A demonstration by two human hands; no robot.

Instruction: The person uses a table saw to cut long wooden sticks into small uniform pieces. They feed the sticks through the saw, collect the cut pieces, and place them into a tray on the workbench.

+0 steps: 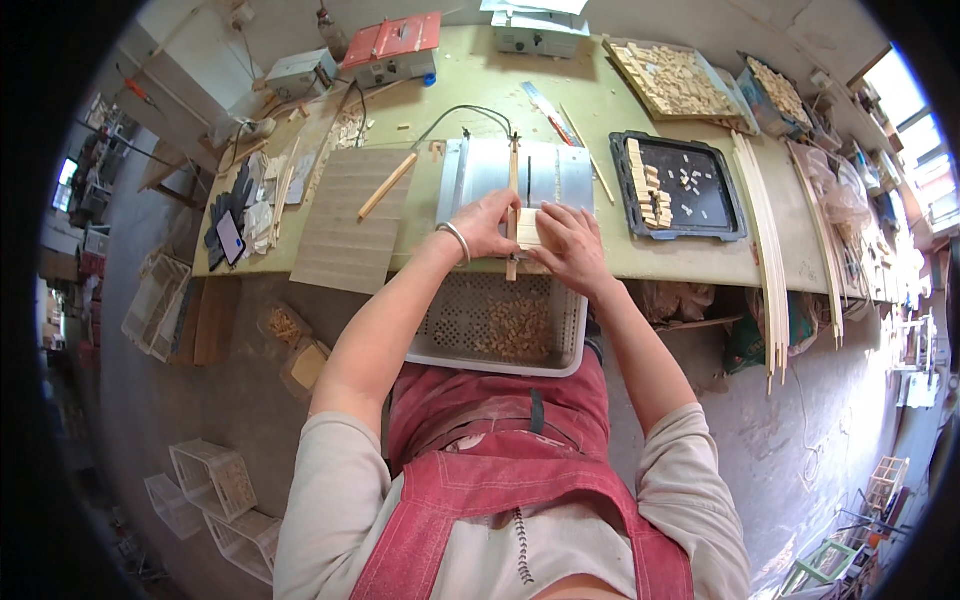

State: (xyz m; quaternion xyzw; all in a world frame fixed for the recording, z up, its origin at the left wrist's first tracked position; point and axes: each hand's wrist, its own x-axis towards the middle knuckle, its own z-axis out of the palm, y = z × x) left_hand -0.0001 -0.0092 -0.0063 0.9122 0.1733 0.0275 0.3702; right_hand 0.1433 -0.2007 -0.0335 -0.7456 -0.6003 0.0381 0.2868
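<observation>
Forearms converging: our left hand touches a narrow brown wooden strip (can't tell its grip); our right hand grasps a pale rectangular wood piece.

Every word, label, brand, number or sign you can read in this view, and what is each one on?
None readable.
Red-topped grey metal box: marks on its front, too small to read.
Pale grey metal box at the table's far edge: front details too small.
Dark-edged rectangular phone: nothing legible.
Silver rectangular metal plate: no lettering I can make out.
</observation>
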